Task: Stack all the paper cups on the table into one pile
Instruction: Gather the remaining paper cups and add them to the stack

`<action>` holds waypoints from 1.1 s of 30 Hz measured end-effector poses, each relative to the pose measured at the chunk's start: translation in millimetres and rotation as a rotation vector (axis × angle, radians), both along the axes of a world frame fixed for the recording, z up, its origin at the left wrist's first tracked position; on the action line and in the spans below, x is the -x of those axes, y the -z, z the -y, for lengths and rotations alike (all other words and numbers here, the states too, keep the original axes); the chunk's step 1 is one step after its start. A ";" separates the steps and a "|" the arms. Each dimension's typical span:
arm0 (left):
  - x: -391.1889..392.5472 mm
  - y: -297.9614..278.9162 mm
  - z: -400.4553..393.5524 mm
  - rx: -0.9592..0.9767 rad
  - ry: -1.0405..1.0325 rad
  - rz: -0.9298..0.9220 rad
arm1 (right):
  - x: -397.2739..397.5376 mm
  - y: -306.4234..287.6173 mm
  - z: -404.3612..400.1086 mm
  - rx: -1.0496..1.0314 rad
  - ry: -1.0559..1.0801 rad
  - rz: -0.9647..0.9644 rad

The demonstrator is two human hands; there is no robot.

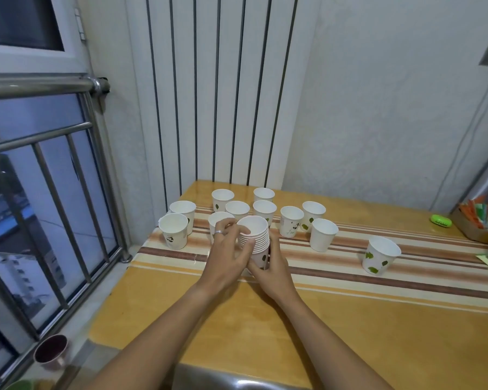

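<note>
While the window rail [37, 85] runs along the left wall, a dark metal cup [51, 352] sits low on the sill beside the worktop [237, 327]. Two loose paper cups [174, 230] stand at the left end of the striped runner [406, 277], one just behind the other. Next comes the left hand [228, 257], a ring on one finger, its fingers [248, 244] curled over the stacked rims of the pile of cups [254, 236]; another cup stands partly hidden behind that hand. The right hand [273, 273] wraps the lower part of the same pile from the right side and front, so both hands grip it where it stands upright on the runner near the middle. Behind and to the right, a cluster of single cups [292, 225] stands mouths up, close together but mostly apart. Farther right, a lone cup with green leaves [379, 256] stands well apart. A green oval object [440, 220] and a box of packets [482, 220] lie at the far right edge.
</note>
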State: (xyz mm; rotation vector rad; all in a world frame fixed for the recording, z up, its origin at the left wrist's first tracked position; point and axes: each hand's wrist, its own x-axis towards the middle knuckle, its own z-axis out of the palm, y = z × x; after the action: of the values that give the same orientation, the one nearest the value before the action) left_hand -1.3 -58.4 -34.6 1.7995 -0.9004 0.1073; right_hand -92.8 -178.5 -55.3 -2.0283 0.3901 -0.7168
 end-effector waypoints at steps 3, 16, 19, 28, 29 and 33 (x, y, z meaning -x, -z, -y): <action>-2.9 2.9 -6.8 0.125 -0.090 0.059 | -3.2 1.0 0.7 0.000 -0.004 -0.024; -70.6 34.0 -51.3 0.010 -0.715 -0.260 | -6.5 5.4 -1.2 0.002 0.013 -0.051; -79.2 32.9 -52.5 0.053 -0.699 -0.287 | -6.7 6.7 -1.0 0.009 0.011 -0.048; -81.3 23.7 -49.5 0.095 -0.702 -0.261 | -7.2 8.8 -0.2 0.040 0.015 -0.056; -77.3 23.4 -48.1 0.096 -0.704 -0.242 | -7.4 9.2 -0.3 0.049 0.017 -0.056; -58.5 22.2 -43.4 0.127 -0.713 -0.138 | -7.3 9.8 -1.8 0.067 0.027 -0.055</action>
State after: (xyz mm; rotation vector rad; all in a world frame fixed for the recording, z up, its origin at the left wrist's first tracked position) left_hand 57.2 -15.0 -56.8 1.9034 -0.1191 0.4744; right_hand -85.6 -176.7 -65.1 -2.1134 0.4316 -0.6997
